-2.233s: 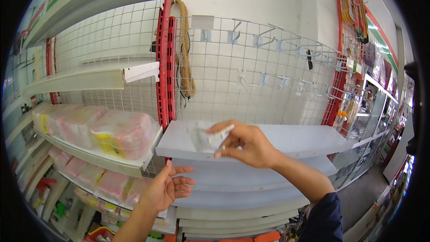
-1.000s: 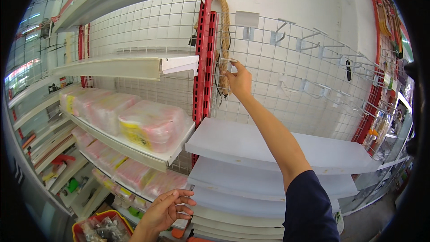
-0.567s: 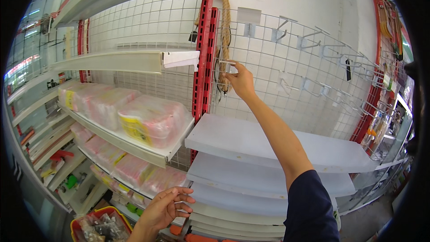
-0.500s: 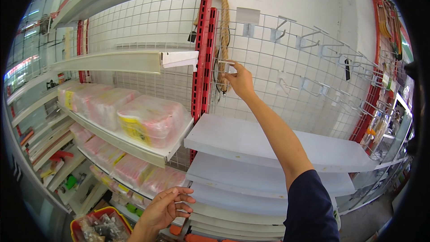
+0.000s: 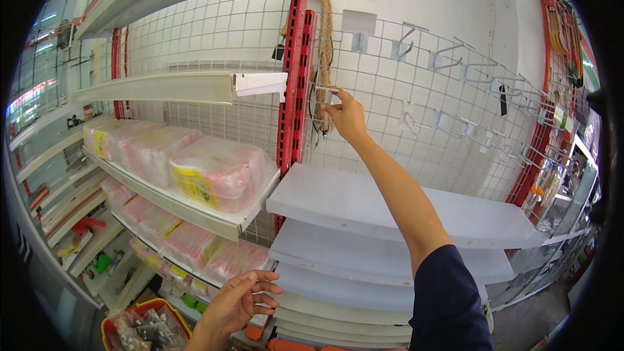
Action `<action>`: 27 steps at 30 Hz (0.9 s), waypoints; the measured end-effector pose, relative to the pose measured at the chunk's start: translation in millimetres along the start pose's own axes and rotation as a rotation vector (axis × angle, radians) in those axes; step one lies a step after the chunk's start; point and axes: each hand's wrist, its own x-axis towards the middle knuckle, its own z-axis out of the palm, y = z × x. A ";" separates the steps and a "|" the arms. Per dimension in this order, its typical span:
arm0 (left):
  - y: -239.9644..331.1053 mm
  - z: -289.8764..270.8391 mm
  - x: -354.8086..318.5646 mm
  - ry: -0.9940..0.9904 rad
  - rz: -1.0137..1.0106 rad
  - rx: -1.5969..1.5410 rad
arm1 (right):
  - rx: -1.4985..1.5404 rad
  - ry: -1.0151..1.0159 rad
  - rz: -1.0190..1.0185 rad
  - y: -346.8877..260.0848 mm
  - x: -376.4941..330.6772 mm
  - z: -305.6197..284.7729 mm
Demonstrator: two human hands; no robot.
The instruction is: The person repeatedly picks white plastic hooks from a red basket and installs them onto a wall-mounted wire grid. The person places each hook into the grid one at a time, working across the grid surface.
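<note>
My right hand reaches up to the wire grid, its thumb and fingers closed around the end of a metal display hook. Just behind that hook hangs a thick tan rope, next to the red slotted upright. More display hooks stick out of the grid to the right, with nothing hung on them. Low in front of the shelves, my left hand is held in the air, fingers apart and curved, holding nothing.
Stacked white shelf boards stand below the grid. On the left shelf sit clear plastic packs with pink and yellow markings, more on the level below. A red and yellow basket of bagged parts is at the lower left.
The view has shifted very slightly. Both hands keep nearly the same positions, the right one still on the hook.
</note>
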 end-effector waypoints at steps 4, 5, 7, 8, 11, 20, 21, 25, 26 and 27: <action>-0.1 1.2 -2.3 0.005 0.009 0.011 | -0.041 0.021 -0.036 3.2 1.3 1.2; -0.1 1.3 -2.3 0.002 0.009 0.009 | -0.062 0.019 -0.048 3.7 1.3 0.8; 0.4 0.9 -3.2 0.002 0.011 0.005 | -0.091 -0.040 0.008 4.8 1.9 -2.6; 0.8 0.7 -4.1 0.006 0.011 0.011 | -0.094 -0.069 0.018 5.5 1.3 -4.0; 2.1 -0.8 -6.0 0.025 0.015 0.025 | -0.078 -0.025 -0.028 7.5 -7.7 -4.1; 4.0 -14.7 -18.9 0.117 0.043 0.008 | -0.001 -0.298 0.012 -56.7 -90.7 -40.9; 2.2 -18.8 -22.8 0.139 0.044 0.005 | -0.025 -0.342 -0.056 -71.3 -105.3 -48.8; -15.1 -41.0 -44.5 0.229 0.059 -0.001 | -0.158 -0.493 -0.144 -128.8 -167.9 -66.6; -21.4 -46.8 -51.7 0.265 0.055 -0.010 | -0.199 -0.520 -0.191 -140.1 -183.0 -67.1; -27.0 -53.9 -60.8 0.278 0.065 -0.018 | -0.215 -0.577 -0.246 -150.3 -197.7 -68.7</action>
